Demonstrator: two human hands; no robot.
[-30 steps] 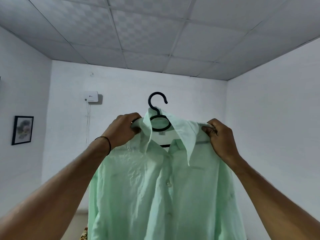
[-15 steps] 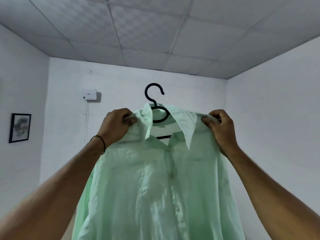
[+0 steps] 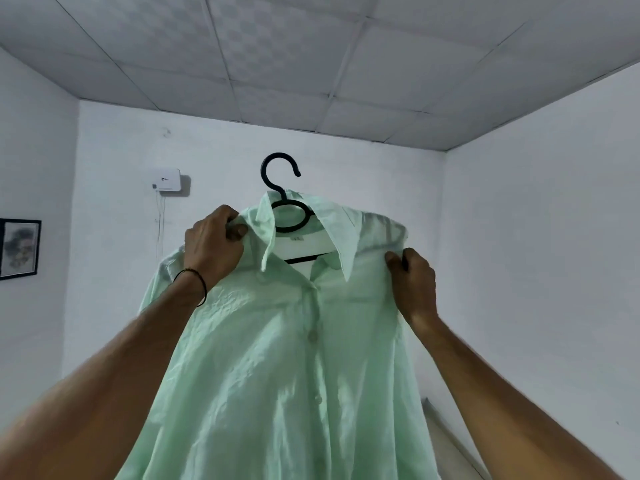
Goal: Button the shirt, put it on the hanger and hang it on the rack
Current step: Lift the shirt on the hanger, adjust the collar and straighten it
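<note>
A pale mint-green shirt [image 3: 277, 358] hangs in the air in front of me, buttoned down the front below the open collar. It sits on a black hanger [image 3: 280, 174] whose hook sticks up above the collar; the hanger's arms are hidden inside the shirt. My left hand [image 3: 213, 244] pinches the shirt's left shoulder beside the collar. My right hand [image 3: 412, 282] grips the right shoulder, lower down. No rack is in view.
White walls meet in a corner at the right, under a tiled ceiling. A small white box [image 3: 167, 180] with a dangling cable is mounted on the far wall. A framed picture [image 3: 19, 249] hangs on the left wall.
The shirt and hanger have shifted slightly left and tilted. My right hand has dropped lower along the right shoulder, while my left hand stays by the collar.
</note>
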